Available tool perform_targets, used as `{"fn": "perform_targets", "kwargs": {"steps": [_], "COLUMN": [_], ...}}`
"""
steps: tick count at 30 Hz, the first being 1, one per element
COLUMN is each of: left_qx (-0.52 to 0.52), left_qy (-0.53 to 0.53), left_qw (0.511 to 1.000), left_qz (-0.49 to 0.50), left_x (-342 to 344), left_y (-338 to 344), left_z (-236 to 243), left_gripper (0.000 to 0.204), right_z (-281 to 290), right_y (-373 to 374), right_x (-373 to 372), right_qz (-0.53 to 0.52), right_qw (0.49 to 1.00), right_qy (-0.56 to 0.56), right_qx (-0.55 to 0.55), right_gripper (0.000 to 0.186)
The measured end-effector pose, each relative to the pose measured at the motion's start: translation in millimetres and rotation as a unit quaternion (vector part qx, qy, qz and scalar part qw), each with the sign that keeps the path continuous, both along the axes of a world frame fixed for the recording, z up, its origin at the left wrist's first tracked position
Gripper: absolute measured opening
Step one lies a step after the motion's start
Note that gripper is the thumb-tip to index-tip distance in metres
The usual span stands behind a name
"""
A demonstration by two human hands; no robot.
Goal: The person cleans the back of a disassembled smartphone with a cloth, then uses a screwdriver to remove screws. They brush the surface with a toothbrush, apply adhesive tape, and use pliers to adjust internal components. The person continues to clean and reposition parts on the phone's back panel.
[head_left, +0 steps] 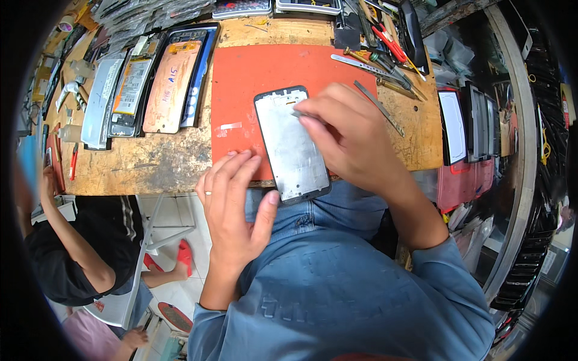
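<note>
A phone frame (289, 144) with a black rim and a silvery-white inner face lies tilted on the orange-red mat (235, 78), its lower end over the table's front edge. My right hand (346, 123) is over its upper right part, thumb and forefinger pinched together. A small grey bit shows at those fingertips, too little to name. At the frame's lower left, my left hand (232, 198) has its fingers spread, the fingertips on the mat and the thumb by the frame's lower edge. It holds nothing.
Opened phones and a copper-coloured phone panel (173, 87) lie at the left. Screwdrivers (391, 69), red-handled pliers (391, 43) and a thin metal strip (379, 108) are at the right. Bagged parts (138, 18) fill the back left. Another person's arm (78, 234) reaches the table's left end.
</note>
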State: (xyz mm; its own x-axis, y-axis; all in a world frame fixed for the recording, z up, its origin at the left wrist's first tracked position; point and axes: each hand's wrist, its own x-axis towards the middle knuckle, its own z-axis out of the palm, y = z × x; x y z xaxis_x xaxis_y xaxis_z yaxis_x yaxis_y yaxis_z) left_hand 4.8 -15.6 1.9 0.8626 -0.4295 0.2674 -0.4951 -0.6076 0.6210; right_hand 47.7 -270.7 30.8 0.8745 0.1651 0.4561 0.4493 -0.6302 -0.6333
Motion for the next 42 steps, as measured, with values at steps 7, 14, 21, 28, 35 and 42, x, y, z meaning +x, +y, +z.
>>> {"fn": "perform_targets", "kwargs": {"steps": [7, 14, 21, 28, 35, 42], "left_qx": [0.058, 0.042, -0.029, -0.121, -0.057, -0.095], "left_qy": [-0.018, 0.007, 0.042, 0.010, -0.085, -0.015], "left_qw": [0.998, 0.998, 0.998, 0.993, 0.995, 0.994], "left_qz": [-0.034, -0.048, -0.019, -0.009, -0.015, -0.060], "left_x": [1, 10, 7, 5, 7, -16], "left_y": [-7, -4, -3, -3, -5, 2], "left_z": [-1, -4, -9, -30, -20, 10], "left_gripper": [0.076, 0.078, 0.121, 0.143, 0.110, 0.013], "right_z": [-26, -35, -24, -12, 14, 25], "right_y": [29, 34, 28, 29, 12, 21], "right_x": [39, 47, 32, -27, -55, -72], "right_qz": [0.009, 0.021, 0.078, 0.118, 0.191, 0.234], "right_qw": [0.997, 0.994, 0.990, 0.982, 0.971, 0.964], "right_qy": [-0.031, -0.044, -0.029, -0.010, 0.068, 0.129], "right_qx": [-0.074, -0.094, -0.114, -0.148, -0.128, 0.007], "right_gripper": [0.013, 0.009, 0.018, 0.012, 0.018, 0.022]}}
